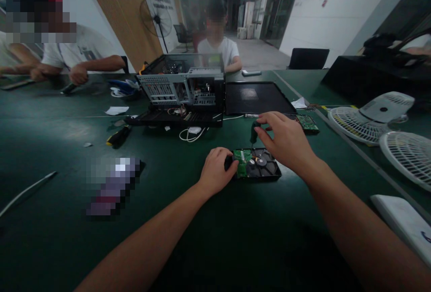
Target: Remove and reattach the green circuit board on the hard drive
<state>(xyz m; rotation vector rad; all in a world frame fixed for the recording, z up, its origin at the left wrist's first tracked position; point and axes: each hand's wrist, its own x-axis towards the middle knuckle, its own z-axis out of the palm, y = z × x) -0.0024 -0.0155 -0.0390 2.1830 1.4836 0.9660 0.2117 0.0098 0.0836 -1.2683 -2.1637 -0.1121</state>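
Pinch grip: right hand holds screwdriver upright over hard drive; left hand clamps its left end.

Left hand clasps the left end of a hard drive lying circuit side up on the green table. Right hand pinches the dark handle of a screwdriver, held upright over the drive's far left corner. Beyond them: an open computer case, a black side panel, and a loose circuit board. White fans lie at the right.
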